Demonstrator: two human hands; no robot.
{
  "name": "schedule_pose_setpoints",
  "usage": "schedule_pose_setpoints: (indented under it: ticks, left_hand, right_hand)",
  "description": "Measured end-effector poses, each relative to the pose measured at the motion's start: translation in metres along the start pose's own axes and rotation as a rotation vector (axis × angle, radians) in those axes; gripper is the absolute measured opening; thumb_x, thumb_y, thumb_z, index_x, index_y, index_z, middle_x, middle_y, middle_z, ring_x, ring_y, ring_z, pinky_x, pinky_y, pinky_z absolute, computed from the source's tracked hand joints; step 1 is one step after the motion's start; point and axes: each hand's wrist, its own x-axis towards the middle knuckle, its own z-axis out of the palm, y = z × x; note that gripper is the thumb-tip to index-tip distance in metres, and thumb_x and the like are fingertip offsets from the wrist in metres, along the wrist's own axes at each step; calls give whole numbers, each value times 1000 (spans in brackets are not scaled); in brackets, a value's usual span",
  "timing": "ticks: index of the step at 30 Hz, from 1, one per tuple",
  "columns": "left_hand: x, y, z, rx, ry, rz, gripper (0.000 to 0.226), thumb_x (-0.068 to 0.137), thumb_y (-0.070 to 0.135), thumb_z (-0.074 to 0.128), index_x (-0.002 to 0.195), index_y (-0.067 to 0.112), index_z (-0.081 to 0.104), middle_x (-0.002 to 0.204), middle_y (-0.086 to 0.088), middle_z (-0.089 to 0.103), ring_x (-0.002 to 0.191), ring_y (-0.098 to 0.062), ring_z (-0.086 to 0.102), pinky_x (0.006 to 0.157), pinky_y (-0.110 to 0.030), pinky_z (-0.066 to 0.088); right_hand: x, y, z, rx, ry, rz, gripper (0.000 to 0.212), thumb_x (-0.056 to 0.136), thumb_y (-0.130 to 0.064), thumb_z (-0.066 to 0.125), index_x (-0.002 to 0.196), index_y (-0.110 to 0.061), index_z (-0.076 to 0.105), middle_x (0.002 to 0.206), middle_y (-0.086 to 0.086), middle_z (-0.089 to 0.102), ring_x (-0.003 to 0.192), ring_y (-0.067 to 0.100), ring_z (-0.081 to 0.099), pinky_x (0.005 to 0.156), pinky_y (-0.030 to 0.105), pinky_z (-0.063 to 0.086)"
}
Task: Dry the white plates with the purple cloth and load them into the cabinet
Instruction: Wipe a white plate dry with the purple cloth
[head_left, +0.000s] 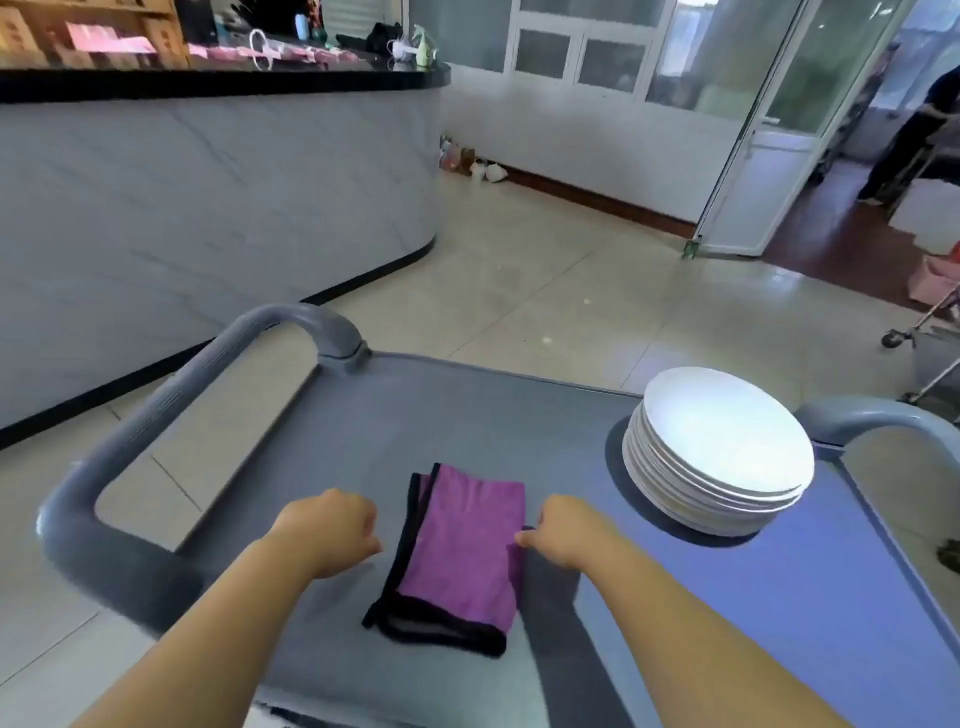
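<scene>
Hovering in a fist, the left hand (332, 530) holds nothing beside the folded purple cloth (460, 556); the right hand (563, 530) touches its edge, grip unclear. Better to pinch one corner firmly before reaching for the white plates (722, 447) stacked on the cart (467, 415).

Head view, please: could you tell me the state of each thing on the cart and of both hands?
purple cloth: folded, flat on the cart.
white plates: stacked on the cart, untouched.
left hand: fingers curled, holding nothing, beside the cloth.
right hand: fingers curled, thumb at the cloth's edge; grip unclear.
glass door: open.
</scene>
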Motion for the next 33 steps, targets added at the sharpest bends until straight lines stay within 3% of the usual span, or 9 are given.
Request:
schedule_pose_setpoints:
  ticks: [5, 8, 11, 14, 17, 19, 22, 28, 33]
  left_hand:
    - [10, 0, 14, -95, -30, -100, 22, 92, 49, 51, 92, 27, 55, 100, 5, 59, 93, -19, 58, 70, -28, 43]
    - [12, 2, 22, -161, -21, -142, 20, 91, 47, 52, 86, 27, 54, 94, 6, 58, 87, -18, 57, 67, -28, 42]
    - [14, 2, 29, -215, -1, -179, 20, 89, 46, 53, 88, 26, 57, 95, 6, 60, 86, -17, 58, 66, -27, 43]
    - [12, 0, 33, -273, 31, -202, 20, 88, 47, 54, 88, 27, 59, 94, 7, 62, 87, -16, 59, 69, -27, 46]
    - [10, -2, 33, -296, 49, -194, 21, 89, 48, 55, 90, 27, 60, 94, 7, 62, 87, -16, 59, 73, -27, 48]
    - [11, -3, 32, -306, 59, -166, 20, 89, 48, 56, 88, 28, 60, 93, 7, 63, 87, -15, 60, 71, -27, 47]
    - [11, -3, 27, -299, 58, -103, 19, 89, 48, 57, 86, 30, 58, 94, 7, 64, 87, -15, 60, 70, -27, 46]
    - [14, 12, 17, -312, 79, 44, 22, 90, 49, 57, 87, 27, 61, 91, 8, 63, 84, -13, 59, 70, -26, 47]
    - [14, 42, 11, -316, 64, 166, 22, 91, 48, 56, 88, 27, 60, 89, 10, 62, 81, -11, 58, 72, -28, 49]
  right_hand:
    - [27, -11, 13, 237, 12, 43, 40, 90, -49, 58, 94, -10, 60, 108, 11, 66, 101, 30, 62, 74, 29, 42]
    - [41, -20, 21, 327, 19, 44, 37, 88, -40, 65, 82, -4, 61, 87, 9, 64, 83, 26, 61, 66, 27, 41]
    - [49, -23, 29, 533, 35, 130, 43, 81, -24, 76, 61, -12, 41, 62, 1, 46, 55, 15, 46, 49, 25, 35]
    - [49, -23, 30, 813, 2, 216, 31, 73, -14, 82, 73, -8, 52, 74, 4, 58, 68, 20, 57, 57, 28, 47]
    - [46, -22, 26, 1034, -70, 254, 33, 70, -9, 82, 93, -2, 60, 77, 8, 61, 59, 18, 54, 44, 22, 41]
    - [42, -22, 25, 1072, -52, 173, 26, 74, -9, 80, 95, -4, 65, 87, 9, 68, 66, 18, 61, 51, 23, 47]
    - [21, -23, 19, 1019, 88, 41, 19, 84, -16, 73, 99, -16, 62, 101, 0, 70, 91, 18, 66, 82, 35, 55]
    - [-37, -10, 17, 969, 330, -57, 21, 92, -25, 64, 112, -25, 58, 103, -10, 66, 99, 11, 63, 86, 30, 52]
    - [-78, 22, 7, 973, 505, 12, 18, 88, -34, 68, 87, -18, 60, 83, 4, 67, 78, 26, 65, 74, 44, 56]
